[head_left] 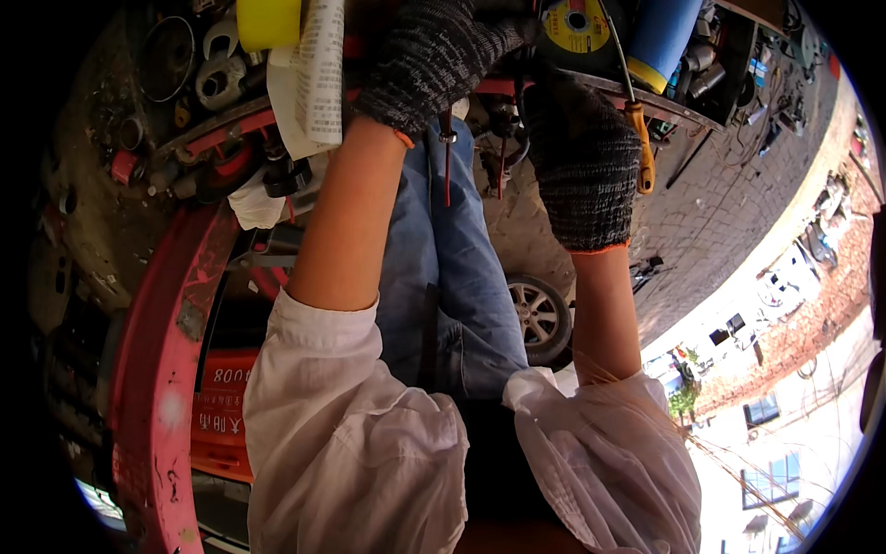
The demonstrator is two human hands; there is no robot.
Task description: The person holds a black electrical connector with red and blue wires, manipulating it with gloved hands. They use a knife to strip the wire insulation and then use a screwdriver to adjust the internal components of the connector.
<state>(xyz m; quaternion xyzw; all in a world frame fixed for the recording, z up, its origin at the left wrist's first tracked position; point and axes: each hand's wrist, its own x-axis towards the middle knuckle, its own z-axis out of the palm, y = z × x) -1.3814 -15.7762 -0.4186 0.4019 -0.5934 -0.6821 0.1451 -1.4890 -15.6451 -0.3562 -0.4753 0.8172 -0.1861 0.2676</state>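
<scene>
My two gloved hands are up at the red metal tray.

My left hand (429,60) and right hand (581,171), in bumpy grey knit gloves, stay apart; I cannot tell their grip. An orange-handled screwdriver (639,138) hangs beside my right hand, over the brick ground (711,231).

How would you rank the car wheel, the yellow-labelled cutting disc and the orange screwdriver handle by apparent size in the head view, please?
1. Car wheel, largest as it looks.
2. Yellow-labelled cutting disc, partly cut off by the upper edge, so its rank against the wheel is unsure.
3. Orange screwdriver handle, smallest.
The fisheye view and differing nearness make true sizes uncertain.
</scene>
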